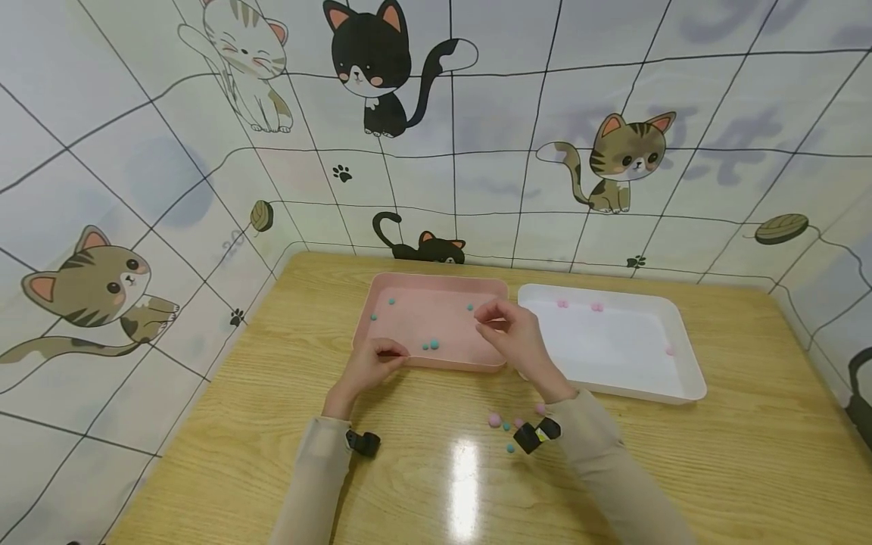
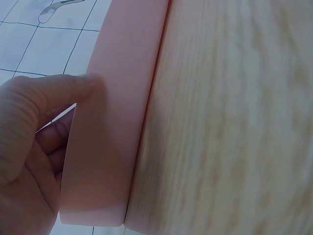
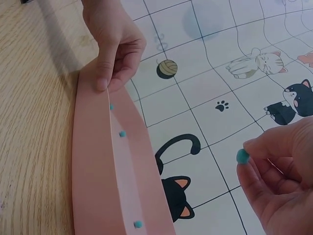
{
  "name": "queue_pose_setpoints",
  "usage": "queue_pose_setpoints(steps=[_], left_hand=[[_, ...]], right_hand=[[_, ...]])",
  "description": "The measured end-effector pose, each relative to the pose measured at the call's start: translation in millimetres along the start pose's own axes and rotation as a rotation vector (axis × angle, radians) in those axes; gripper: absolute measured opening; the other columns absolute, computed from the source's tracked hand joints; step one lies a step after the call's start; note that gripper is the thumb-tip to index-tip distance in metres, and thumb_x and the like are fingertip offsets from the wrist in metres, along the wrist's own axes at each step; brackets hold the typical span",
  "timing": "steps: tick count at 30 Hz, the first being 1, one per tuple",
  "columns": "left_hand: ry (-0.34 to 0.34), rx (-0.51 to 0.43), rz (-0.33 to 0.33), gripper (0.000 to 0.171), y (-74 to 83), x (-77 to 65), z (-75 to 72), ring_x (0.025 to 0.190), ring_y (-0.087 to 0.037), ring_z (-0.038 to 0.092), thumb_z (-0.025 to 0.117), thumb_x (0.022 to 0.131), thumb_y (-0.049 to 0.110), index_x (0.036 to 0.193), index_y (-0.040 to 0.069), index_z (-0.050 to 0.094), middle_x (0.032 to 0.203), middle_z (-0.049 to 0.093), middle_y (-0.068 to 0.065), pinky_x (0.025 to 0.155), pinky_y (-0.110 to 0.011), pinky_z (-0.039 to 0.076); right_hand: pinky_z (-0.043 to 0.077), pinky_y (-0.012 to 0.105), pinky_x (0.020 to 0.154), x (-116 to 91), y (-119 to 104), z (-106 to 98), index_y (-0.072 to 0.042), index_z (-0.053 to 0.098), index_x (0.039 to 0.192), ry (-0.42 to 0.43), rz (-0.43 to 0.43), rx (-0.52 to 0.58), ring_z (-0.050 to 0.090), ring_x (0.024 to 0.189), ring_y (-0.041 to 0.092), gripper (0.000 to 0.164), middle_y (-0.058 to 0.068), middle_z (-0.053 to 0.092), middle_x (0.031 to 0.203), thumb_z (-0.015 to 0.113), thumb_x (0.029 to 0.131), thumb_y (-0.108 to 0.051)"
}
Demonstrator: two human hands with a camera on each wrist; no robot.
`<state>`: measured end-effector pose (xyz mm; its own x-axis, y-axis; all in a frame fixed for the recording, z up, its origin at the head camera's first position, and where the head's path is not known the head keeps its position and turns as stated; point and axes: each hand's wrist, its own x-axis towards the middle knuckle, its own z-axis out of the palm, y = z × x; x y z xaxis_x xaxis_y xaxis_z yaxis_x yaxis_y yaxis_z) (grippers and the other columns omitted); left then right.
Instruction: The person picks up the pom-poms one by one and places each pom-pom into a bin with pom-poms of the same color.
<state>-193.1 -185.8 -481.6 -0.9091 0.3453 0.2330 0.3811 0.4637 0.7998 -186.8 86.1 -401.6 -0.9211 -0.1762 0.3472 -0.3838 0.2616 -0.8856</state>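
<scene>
Teal ball (image 3: 242, 156) pinched by right hand (image 1: 519, 334) above pink tray (image 1: 415, 322), left hand (image 1: 370, 367) gripping that tray's near wall, white tray (image 1: 613, 350) to the right hand's right, pink ball (image 1: 494, 420) nearer the body than both hands

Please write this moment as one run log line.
left hand: grips pink tray by rim | right hand: pinches green bead | pink tray: green beads | white tray: pink beads | table: loose beads, both colours

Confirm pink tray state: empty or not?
Not empty: teal beads lie inside the pink tray; the right hand pinches another bead.
</scene>
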Motion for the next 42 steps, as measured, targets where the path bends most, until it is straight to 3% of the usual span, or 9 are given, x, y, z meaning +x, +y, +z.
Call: queue_pose_setpoints(steps=[5,8,12,15,26,33,42], left_hand=[[0.0,0.0,0.0,0.004,-0.2,-0.1,-0.6,0.078,-0.021,0.065,0.069,0.083,0.0,0.084,0.0,0.072,0.085,0.069,-0.01,0.073,-0.029,0.056],[-0.004,0.008,-0.015,0.004,0.0,-0.2,-1.0,0.079,-0.021,0.065,0.069,0.083,0.0,0.085,0.0,0.073,0.085,0.069,-0.01,0.073,-0.027,0.056],[-0.012,0.008,-0.03,0.004,0.8,0.0,-1.0,0.08,-0.02,0.065,0.069,0.083,0.001,0.085,0.001,0.072,0.085,0.069,-0.009,0.074,-0.026,0.055],[-0.009,-0.002,-0.028,0.004,1.5,-0.2,-0.8,0.079,-0.02,0.065,0.069,0.083,0.001,0.085,0.001,0.072,0.085,0.069,-0.009,0.074,-0.027,0.056],[-0.018,0.002,-0.046,0.004,0.5,0.1,-1.1,0.08,-0.021,0.065,0.068,0.083,0.0,0.085,0.0,0.072,0.085,0.069,-0.009,0.074,-0.025,0.055],[-0.014,0.005,-0.045,0.004,0.8,-0.3,-1.0,0.079,-0.02,0.065,0.068,0.083,0.0,0.085,0.001,0.072,0.085,0.069,-0.009,0.074,-0.026,0.055],[-0.003,0.009,-0.02,0.003,3.0,0.2,-0.6,0.079,-0.021,0.065,0.069,0.083,0.0,0.084,-0.001,0.072,0.084,0.069,-0.01,0.073,-0.026,0.055]], right_hand=[[0.055,0.031,0.076,3.5,1.3,3.1,0.002,0.063,0.088,0.006,-0.005,-0.017,0.063,0.086,0.027,0.011,0.016,0.065,0.09,0.066,0.081,0.009],[0.055,0.036,0.077,4.1,-10.7,3.9,0.006,0.062,0.089,0.015,0.021,-0.005,0.062,0.088,0.032,0.011,0.019,0.064,0.09,0.065,0.08,0.012],[0.055,0.033,0.077,7.0,-9.4,7.1,0.008,0.062,0.089,0.028,0.061,0.017,0.062,0.089,0.033,0.01,0.021,0.064,0.092,0.065,0.08,0.012],[0.055,0.027,0.076,11.0,6.8,11.7,0.005,0.063,0.088,0.038,0.061,0.011,0.063,0.088,0.029,0.011,0.017,0.065,0.091,0.066,0.08,0.01],[0.055,0.031,0.076,17.5,13.9,23.4,0.006,0.064,0.088,0.065,0.064,0.033,0.063,0.086,0.031,0.008,0.02,0.065,0.089,0.066,0.081,0.009],[0.055,0.027,0.077,21.5,17.3,27.7,0.004,0.064,0.089,0.066,0.106,0.011,0.062,0.086,0.026,0.01,0.017,0.065,0.09,0.066,0.081,0.008],[0.055,0.036,0.08,26.7,23.9,31.6,0.006,0.062,0.088,0.054,0.098,0.024,0.061,0.087,0.029,0.008,0.019,0.063,0.092,0.065,0.081,0.009]])
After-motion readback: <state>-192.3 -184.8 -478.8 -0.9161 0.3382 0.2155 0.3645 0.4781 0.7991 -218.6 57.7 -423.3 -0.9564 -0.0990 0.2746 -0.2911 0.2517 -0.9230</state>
